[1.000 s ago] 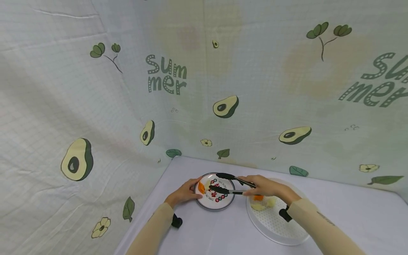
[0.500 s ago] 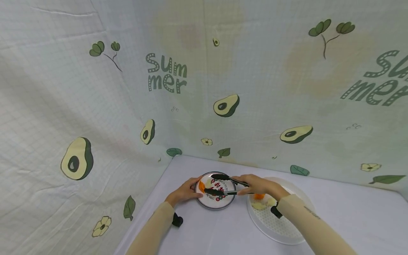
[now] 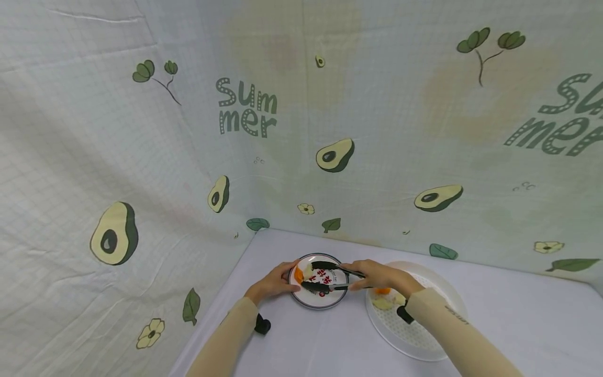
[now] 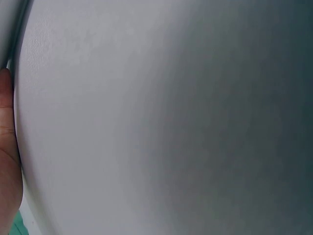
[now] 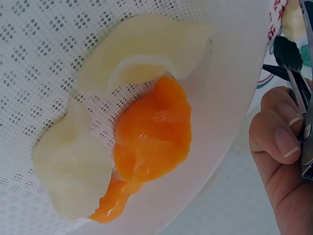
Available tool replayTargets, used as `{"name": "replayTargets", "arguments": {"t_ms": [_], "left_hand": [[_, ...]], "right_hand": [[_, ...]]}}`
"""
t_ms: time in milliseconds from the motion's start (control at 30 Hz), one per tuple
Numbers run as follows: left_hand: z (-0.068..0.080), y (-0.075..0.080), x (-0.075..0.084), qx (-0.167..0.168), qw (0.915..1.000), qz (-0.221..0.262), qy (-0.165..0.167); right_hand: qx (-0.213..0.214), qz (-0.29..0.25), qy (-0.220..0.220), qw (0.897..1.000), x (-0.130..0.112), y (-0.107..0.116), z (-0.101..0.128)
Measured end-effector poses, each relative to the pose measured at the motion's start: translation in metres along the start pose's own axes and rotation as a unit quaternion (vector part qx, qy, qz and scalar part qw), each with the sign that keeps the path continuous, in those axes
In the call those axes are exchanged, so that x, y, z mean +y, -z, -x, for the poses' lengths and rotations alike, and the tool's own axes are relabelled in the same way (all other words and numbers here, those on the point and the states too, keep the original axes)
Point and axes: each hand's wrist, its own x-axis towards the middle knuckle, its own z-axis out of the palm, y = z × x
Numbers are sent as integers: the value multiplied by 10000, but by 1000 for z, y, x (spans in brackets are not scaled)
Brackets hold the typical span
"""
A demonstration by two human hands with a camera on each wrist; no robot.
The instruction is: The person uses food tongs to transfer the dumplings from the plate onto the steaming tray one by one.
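My left hand (image 3: 270,283) grips the left rim of a small white plate (image 3: 313,302) with a dark edge and red print. An orange slippery-looking piece (image 3: 299,275) and a pale yellow one (image 3: 308,270) lie at the plate's left side. Metal tongs with black tips (image 3: 324,266) are held in my right hand (image 3: 374,275), their arms spread over the plate. In the right wrist view, curled fingers (image 5: 281,129) wrap the tongs' metal arms. The left wrist view shows mostly a blurred pale surface, with part of the hand (image 4: 7,147) at its left edge.
To the right stands a round white perforated tray (image 3: 424,352), partly under my right forearm. Pale pieces (image 5: 73,161) and orange pieces (image 5: 151,132) lie in it. A printed cloth (image 3: 377,104) hangs behind the white table (image 3: 330,345).
My right hand has moved left, bringing the tongs' tips further over the plate toward the orange and pale pieces. The left hand keeps its grip on the rim.
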Motion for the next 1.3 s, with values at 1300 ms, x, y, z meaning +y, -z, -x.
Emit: {"name": "replayTargets", "arguments": {"t_ms": [1300], "left_hand": [[3,-1,4,24,10000,64,-48]], "right_hand": [[180,54,-118,9998,-2,0,20]]}}
